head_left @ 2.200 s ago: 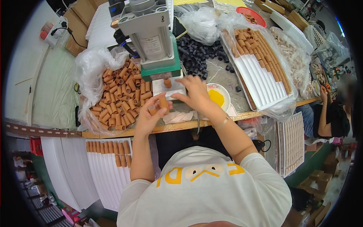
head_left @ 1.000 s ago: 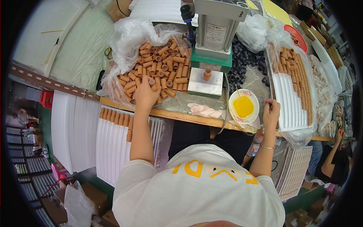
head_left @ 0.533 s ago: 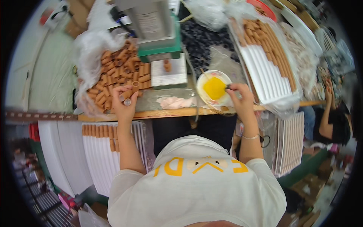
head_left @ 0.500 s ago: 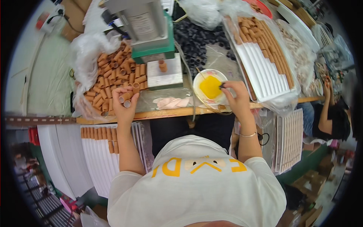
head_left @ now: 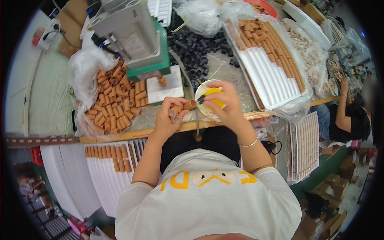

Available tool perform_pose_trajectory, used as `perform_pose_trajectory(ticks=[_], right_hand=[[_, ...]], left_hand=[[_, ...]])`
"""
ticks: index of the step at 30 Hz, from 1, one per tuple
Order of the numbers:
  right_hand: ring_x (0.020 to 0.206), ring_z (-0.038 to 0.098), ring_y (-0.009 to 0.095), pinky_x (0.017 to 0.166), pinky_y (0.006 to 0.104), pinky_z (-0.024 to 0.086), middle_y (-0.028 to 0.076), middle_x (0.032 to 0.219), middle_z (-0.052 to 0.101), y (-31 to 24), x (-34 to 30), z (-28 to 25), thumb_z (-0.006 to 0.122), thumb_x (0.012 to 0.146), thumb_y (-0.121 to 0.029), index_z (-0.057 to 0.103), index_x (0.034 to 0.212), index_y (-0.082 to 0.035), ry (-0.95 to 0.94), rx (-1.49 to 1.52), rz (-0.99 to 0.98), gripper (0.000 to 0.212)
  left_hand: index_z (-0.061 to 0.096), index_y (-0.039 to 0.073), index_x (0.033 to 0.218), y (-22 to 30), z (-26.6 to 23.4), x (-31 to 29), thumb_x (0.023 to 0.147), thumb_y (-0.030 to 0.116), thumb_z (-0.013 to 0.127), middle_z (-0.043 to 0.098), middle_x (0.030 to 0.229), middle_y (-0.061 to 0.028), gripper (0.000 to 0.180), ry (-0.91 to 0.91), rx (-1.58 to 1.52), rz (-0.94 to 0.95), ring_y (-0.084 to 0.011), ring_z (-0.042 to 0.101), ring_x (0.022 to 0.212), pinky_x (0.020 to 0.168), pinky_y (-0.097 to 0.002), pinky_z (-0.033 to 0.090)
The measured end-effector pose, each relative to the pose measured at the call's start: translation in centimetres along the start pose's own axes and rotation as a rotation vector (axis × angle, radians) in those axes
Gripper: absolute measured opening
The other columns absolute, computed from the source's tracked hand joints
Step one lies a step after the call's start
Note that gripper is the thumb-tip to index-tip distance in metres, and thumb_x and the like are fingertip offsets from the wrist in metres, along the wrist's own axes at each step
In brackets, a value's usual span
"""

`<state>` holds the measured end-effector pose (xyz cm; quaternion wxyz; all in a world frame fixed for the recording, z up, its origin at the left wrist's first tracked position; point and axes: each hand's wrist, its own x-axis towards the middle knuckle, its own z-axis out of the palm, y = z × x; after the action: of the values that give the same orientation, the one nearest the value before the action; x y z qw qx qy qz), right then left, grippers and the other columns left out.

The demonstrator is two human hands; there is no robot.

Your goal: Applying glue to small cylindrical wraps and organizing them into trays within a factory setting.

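Observation:
My left hand is closed around several short orange-brown tubes, one pointing right toward my other hand. Between the fingertips of my right hand is a small black ring-shaped piece, just apart from that tube's end. Partly hidden under my right hand stands a white bowl of yellow liquid, a thin stick leaning on its rim. Farther left, a press with a green lower part has a single tube upright on its pale metal base plate.
Left of the press lies a heap of brown tubes on plastic. Black pieces are spread behind the bowl. A white ribbed tray at right holds rows of tubes; another sits below the table edge. A co-worker works at far right.
My left hand has moved right with the tubes, away from the heap. My right hand has come left over the bowl, carrying the black piece close to them.

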<state>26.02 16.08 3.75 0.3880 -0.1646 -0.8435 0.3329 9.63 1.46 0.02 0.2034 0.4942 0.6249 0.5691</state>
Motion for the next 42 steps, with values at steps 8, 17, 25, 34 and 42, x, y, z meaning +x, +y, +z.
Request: perform_pose_trajectory(ticks=[8, 17, 25, 34, 42], right_hand=[[0.09, 0.06, 0.024, 0.072, 0.0335, 0.048, 0.008, 0.105, 0.063, 1.3, 4.2, -2.0, 0.078, 0.075, -0.015, 0.068, 0.095, -0.009, -0.061, 0.034, -0.066, 0.023], [0.098, 0.062, 0.037, 0.087, 0.0449, 0.049, 0.021, 0.108, 0.066, 24.8, 14.8, -9.8, 0.069, 0.082, -0.027, 0.065, 0.113, -0.008, 0.198, -0.917, 0.207, 0.037], [0.104, 0.063, 0.021, 0.085, 0.0274, 0.05, 0.013, 0.117, 0.064, 29.6, 9.8, -14.6, 0.057, 0.091, -0.003, 0.053, 0.129, -0.001, 0.246, -0.192, 0.351, 0.038], [0.08, 0.056, 0.014, 0.074, 0.0252, 0.046, 0.006, 0.091, 0.06, -0.5, 2.9, 0.5, 0.067, 0.08, 0.004, 0.065, 0.117, 0.001, -0.424, 0.106, 0.095, 0.037], [0.079, 0.056, 0.019, 0.073, 0.029, 0.044, 0.008, 0.088, 0.06, -3.8, 1.7, 2.7, 0.074, 0.076, 0.0, 0.067, 0.114, 0.001, -0.583, 0.048, -0.026, 0.038]], left_hand=[[0.044, 0.005, 0.098, 0.4, 1.2, 1.5, 0.078, -0.007, 0.071, 0.068, 0.102, -0.0134, 0.036, 0.029, -0.047, -0.015, -0.0204, 0.067, 0.092, 0.079, -0.029, 0.052], [0.046, 0.006, 0.099, -0.5, -2.0, 0.5, 0.079, -0.007, 0.07, 0.066, 0.101, -0.0108, 0.034, 0.138, 0.027, -0.031, -0.0212, 0.065, 0.098, 0.085, -0.0325, 0.051], [0.051, 0.007, 0.103, -0.6, -3.2, -0.1, 0.082, 0.004, 0.069, 0.062, 0.093, -0.0102, 0.028, 0.108, 0.052, -0.077, -0.0292, 0.062, 0.088, 0.076, -0.0364, 0.048], [0.05, 0.006, 0.1, 1.1, -4.5, -1.1, 0.076, -0.004, 0.068, 0.063, 0.093, -0.0094, 0.031, 0.038, 0.082, -0.003, -0.0297, 0.063, 0.087, 0.071, -0.0374, 0.049], [0.047, 0.006, 0.1, 2.4, -6.7, -3.9, 0.074, -0.001, 0.072, 0.064, 0.089, -0.0094, 0.036, -0.074, 0.114, -0.023, -0.0314, 0.063, 0.084, 0.069, -0.0379, 0.049]])
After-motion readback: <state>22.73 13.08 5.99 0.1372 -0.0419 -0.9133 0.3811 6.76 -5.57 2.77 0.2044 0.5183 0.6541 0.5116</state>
